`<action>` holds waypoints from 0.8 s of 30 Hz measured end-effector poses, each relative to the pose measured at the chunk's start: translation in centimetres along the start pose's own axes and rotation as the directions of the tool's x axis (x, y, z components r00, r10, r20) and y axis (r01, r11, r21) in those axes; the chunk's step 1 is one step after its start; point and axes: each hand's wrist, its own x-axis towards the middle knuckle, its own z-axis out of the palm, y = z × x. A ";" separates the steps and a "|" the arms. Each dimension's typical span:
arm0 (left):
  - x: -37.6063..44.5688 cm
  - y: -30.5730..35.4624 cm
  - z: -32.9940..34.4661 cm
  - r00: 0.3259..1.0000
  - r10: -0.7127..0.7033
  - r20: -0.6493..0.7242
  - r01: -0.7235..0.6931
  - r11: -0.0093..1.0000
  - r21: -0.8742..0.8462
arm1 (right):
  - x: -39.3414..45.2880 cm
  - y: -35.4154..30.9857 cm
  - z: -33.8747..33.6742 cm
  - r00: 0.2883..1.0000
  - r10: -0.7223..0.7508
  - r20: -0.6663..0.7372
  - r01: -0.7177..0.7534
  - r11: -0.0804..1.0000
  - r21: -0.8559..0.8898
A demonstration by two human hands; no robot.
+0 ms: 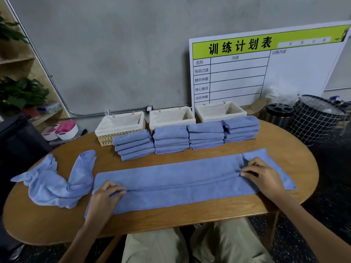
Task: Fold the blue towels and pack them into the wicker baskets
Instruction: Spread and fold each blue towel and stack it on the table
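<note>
Both hands [106, 192] [260, 173] pinching long blue towel's [171, 179] fold, basket fronts [106, 139] hidden behind folded stacks [171, 139]

Both hands are pinching a long blue towel [180, 179] lying across the tabletop [171, 221]: left hand [106, 194], right hand [264, 175]. Four folded stacks [171, 139] are sitting before three wicker baskets [121, 124].

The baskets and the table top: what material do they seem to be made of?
The baskets look like woven wicker or straw, seen in the tan plaited wall, with a cream cloth lining folded over the rim. The table top looks like wood or wood veneer, from its brown grain and soft satin sheen.
</note>
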 end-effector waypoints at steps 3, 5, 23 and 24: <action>0.2 0.6 -0.3 0.996 0.001 -0.095 -0.001 1.000 0.003 | 0.5 -0.8 -0.4 0.996 0.046 -0.076 -0.040 0.997 0.068; -0.1 0.6 -0.6 0.993 0.011 -0.114 -0.011 1.000 0.000 | 0.4 -1.2 -0.8 0.995 0.045 -0.092 -0.037 0.995 0.094; 0.2 0.6 -1.3 0.991 0.042 -0.124 -0.046 0.998 -0.029 | 0.7 -1.7 -1.0 0.989 0.148 0.003 -0.145 0.965 0.220; -0.4 0.6 -1.6 0.992 0.052 -0.118 -0.056 0.998 -0.035 | 0.1 -1.7 -1.4 0.992 0.126 0.016 -0.127 0.968 0.215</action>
